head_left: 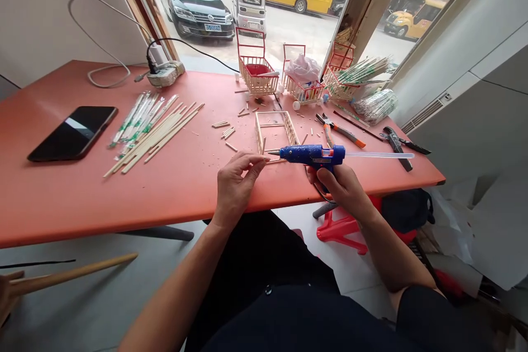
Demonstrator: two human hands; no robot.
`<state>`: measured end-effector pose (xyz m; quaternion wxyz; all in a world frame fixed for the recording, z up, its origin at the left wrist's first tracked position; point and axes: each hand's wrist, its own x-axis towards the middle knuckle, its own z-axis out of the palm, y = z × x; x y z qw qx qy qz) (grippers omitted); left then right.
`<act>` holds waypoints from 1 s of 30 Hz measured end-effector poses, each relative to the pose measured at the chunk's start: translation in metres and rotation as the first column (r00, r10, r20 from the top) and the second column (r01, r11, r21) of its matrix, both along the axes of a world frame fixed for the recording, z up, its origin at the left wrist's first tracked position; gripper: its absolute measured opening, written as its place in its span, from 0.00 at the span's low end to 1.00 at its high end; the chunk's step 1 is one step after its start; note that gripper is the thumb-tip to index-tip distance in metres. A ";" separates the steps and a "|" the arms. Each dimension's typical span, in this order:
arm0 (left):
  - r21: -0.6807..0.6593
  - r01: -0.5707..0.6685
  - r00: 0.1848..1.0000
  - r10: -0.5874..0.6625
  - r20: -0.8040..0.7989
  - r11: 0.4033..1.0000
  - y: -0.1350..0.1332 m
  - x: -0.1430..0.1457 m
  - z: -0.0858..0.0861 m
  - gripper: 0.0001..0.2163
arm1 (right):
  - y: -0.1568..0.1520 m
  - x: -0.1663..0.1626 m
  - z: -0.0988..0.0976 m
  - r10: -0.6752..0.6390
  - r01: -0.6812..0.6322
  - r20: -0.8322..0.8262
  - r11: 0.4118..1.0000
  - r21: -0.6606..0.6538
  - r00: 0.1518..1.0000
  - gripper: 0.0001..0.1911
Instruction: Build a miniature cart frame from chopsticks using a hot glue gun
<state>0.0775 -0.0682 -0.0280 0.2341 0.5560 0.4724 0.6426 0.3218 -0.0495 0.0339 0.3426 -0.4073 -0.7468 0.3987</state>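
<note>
My right hand [340, 182] is wrapped round the handle of a blue hot glue gun [307, 154], its nozzle pointing left. A clear glue stick [379, 155] sticks out of the back of the gun. My left hand [238, 182] pinches a short piece of wooden stick [266, 160], mostly covered by the fingertips, close to the nozzle. Just behind the nozzle, a small open frame of wooden sticks [293, 131] stands on the table, partly hidden by the gun. Short cut stick pieces [228, 132] lie to its left.
Along the window side stand small stick-built carts [258, 72] with red handles. Pliers [339, 131] and another black-handled tool [398, 146] lie at right. Long wooden sticks [154, 137], wrapped chopsticks [138, 121], a phone [73, 133] and a power strip [165, 74] occupy the left of the red table [165, 198].
</note>
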 end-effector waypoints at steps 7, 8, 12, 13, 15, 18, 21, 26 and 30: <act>-0.004 0.017 0.999 -0.018 -0.032 1.000 -0.002 0.000 0.004 0.06 | 0.001 -0.002 0.000 0.006 -0.005 0.050 1.000 -0.010 0.999 0.36; -0.002 0.022 0.999 -0.022 -0.028 1.000 -0.002 0.000 0.004 0.06 | 0.001 -0.003 0.001 -0.004 0.005 0.054 1.000 -0.008 0.999 0.36; -0.004 0.022 1.000 -0.022 -0.019 1.000 -0.003 0.001 0.004 0.06 | 0.000 -0.003 0.004 -0.021 0.021 0.060 1.000 0.002 0.998 0.37; -0.006 0.019 1.000 -0.019 -0.021 1.000 -0.003 0.001 0.004 0.07 | 0.000 -0.004 0.005 -0.020 0.020 0.062 1.000 0.001 0.998 0.37; -0.006 0.019 0.999 -0.019 -0.026 1.000 -0.003 0.001 0.004 0.07 | -0.001 -0.004 0.006 -0.023 0.023 0.065 1.000 0.001 0.998 0.37; -0.007 0.015 0.999 -0.016 -0.036 1.000 -0.003 0.001 0.004 0.07 | -0.001 -0.005 0.007 -0.016 0.016 0.071 1.000 0.014 0.997 0.36; -0.007 0.011 0.999 -0.011 -0.043 1.000 -0.003 0.001 0.004 0.07 | -0.001 -0.005 0.007 -0.010 0.008 0.087 1.000 0.019 0.996 0.36; -0.025 0.007 0.999 -0.008 -0.047 1.000 -0.003 0.000 0.004 0.08 | 0.002 -0.004 0.006 -0.020 0.018 0.127 1.000 0.017 0.992 0.38; -0.008 0.010 0.999 -0.010 -0.037 1.000 -0.002 -0.001 0.004 0.08 | 0.002 -0.004 0.005 -0.024 0.024 0.116 1.000 0.007 0.993 0.37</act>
